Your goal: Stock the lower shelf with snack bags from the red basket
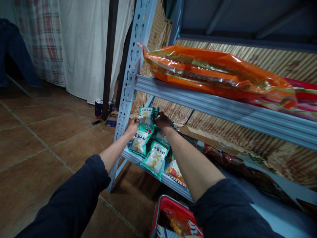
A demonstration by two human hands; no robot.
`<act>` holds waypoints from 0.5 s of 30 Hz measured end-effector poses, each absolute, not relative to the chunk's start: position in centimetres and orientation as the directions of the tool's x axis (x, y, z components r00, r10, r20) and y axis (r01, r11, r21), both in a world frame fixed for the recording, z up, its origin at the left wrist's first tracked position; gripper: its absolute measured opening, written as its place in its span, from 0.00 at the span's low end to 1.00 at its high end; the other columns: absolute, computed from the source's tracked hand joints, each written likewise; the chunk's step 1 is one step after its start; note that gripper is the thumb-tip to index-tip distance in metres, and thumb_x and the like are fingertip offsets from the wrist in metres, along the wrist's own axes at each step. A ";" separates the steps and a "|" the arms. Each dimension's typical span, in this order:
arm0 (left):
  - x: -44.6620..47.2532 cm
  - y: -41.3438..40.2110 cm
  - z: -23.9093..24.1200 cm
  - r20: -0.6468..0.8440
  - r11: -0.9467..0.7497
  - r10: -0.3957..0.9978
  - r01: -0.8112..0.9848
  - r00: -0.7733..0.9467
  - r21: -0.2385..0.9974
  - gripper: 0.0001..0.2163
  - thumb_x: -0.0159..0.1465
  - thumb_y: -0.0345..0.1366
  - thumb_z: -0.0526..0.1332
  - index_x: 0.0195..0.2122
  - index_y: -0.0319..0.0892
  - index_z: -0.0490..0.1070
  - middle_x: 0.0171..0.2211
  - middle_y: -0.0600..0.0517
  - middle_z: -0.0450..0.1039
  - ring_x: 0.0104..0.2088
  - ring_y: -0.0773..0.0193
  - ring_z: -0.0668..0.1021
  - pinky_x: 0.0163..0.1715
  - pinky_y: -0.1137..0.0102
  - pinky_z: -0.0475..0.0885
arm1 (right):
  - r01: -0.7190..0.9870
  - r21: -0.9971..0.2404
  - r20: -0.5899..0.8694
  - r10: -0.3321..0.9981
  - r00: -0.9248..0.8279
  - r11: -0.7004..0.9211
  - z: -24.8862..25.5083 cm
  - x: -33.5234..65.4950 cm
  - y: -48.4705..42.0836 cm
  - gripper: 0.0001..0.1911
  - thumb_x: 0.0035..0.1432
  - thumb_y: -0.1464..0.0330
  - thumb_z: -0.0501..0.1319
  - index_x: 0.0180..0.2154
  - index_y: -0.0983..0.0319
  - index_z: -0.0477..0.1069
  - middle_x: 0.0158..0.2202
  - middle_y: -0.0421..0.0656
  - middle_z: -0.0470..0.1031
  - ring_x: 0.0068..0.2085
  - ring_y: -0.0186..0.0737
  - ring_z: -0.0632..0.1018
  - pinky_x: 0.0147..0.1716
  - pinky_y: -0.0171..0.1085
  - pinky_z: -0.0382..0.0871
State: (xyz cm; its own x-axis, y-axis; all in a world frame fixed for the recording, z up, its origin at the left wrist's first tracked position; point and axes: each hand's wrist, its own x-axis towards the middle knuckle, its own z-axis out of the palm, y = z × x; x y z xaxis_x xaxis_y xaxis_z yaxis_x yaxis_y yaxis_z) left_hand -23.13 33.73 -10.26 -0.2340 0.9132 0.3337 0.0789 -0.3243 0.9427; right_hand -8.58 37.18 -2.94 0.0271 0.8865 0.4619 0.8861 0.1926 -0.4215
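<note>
Both my hands are at the back of a lower shelf (pixel 170 183), around a green-and-white snack bag (pixel 146 116). My left hand (pixel 133 127) is closed at the bag's left edge, fingers pinched together. On the right side, my right hand (pixel 162 121) has its fingers curled round the edge of the bags there. A second green bag shows partly behind the first. In front lie two similar snack bags, one on the left (pixel 140 140) and one nearer the shelf's front edge (pixel 155 158). Another green bag (pixel 161 137) is partly hidden by my right forearm.
Overhead, a large orange package (pixel 218 71) lies on the upper shelf beam (pixel 198 99). A perforated blue-grey post (pixel 128 86) rises left of the bags. Below stands a red basket (pixel 158 211) with packets inside. An orange-and-white packet (pixel 175 172) lies beside the green bags.
</note>
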 end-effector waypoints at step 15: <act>-22.1 35.1 -12.1 0.312 -0.315 0.913 0.032 -0.262 0.949 0.02 0.56 0.32 0.50 0.29 0.43 0.60 0.25 0.56 0.63 0.26 0.69 0.66 0.27 0.75 0.62 | 0.953 -0.196 0.464 0.878 -0.118 0.232 -1.6 -6.2 34.2 0.18 0.52 0.75 0.51 0.44 0.63 0.71 0.45 0.50 0.72 0.47 0.45 0.71 0.47 0.41 0.61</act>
